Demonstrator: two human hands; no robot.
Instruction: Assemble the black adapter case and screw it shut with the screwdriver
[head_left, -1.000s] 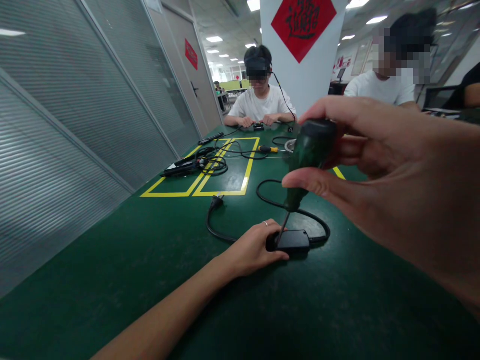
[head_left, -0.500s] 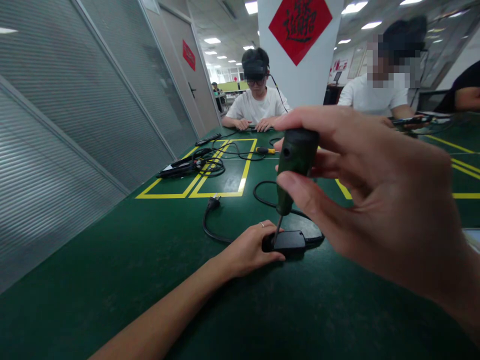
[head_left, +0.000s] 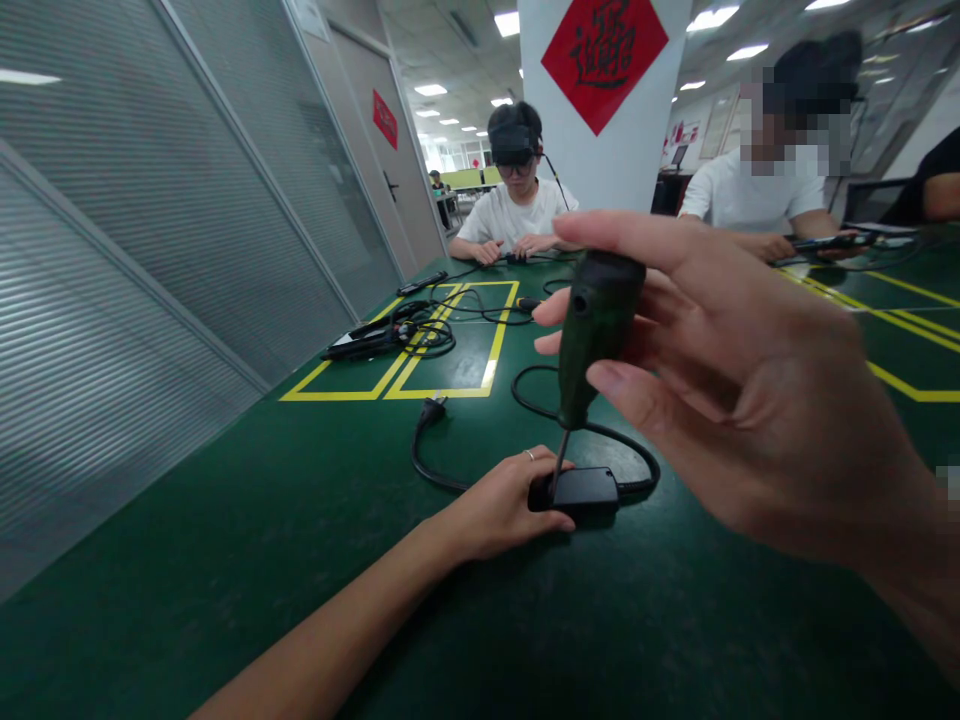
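My right hand [head_left: 735, 400] is closed round the dark green handle of a screwdriver [head_left: 592, 330], held upright with its thin shaft pointing down. The tip meets the left end of a small black power adapter [head_left: 585, 490] lying on the green table [head_left: 225, 560]. My left hand [head_left: 502, 500] rests on the table and grips that left end of the adapter, a ring on one finger. A black cable [head_left: 457, 440] with a plug loops away from the adapter.
Yellow tape rectangles [head_left: 420, 370] mark the table, with a bundle of black cables and a device [head_left: 390, 335] and a yellow-handled screwdriver [head_left: 525, 302] beyond. One person sits at the far end, another at the right. A glass partition runs along the left.
My right hand has shifted its fingers round the screwdriver handle, with the tip kept on the adapter. The view has swayed slightly. My left hand stays put.
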